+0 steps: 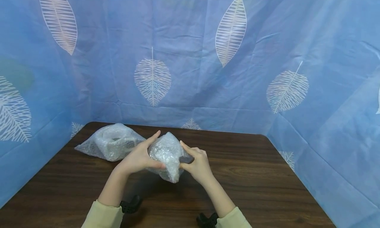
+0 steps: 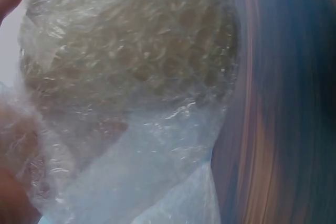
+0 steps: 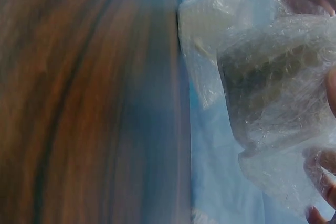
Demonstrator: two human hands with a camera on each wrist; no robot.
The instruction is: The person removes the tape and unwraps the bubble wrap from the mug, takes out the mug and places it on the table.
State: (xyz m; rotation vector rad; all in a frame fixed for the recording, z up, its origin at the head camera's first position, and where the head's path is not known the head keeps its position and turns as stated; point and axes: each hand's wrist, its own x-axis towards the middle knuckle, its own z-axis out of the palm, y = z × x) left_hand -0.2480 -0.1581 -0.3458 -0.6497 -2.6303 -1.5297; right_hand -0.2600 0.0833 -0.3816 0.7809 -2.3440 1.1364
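Bubble-wrapped, the small rounded bundle of clear plastic (image 1: 167,157) sits between the person's two hands, raised a little above the dark wood-grain table (image 1: 252,175), near its middle. The left hand (image 1: 139,157) grips the bundle's left side, thumb curled across the front and forefinger pointing up along the top. The right hand (image 1: 198,162) holds the right side, its fingers bent around the wrap and pinching it near the edge. From the left wrist view the bundle (image 2: 131,77) fills nearly the whole picture, something brownish showing dimly through the bubbles, with loose wrap hanging below; what is inside I cannot make out. The right wrist view shows the same bundle (image 3: 278,93) with fingertips (image 3: 315,216) pressed into its crumpled lower edge.

Just behind and to the left, lying on the table, is a second, larger parcel in a clear plastic bag (image 1: 111,142), apart from the hands. Pale yellow-green sleeves (image 1: 102,216) cover both forearms. A blue cloth printed with white leaves (image 1: 231,30) hangs around the table on three sides.
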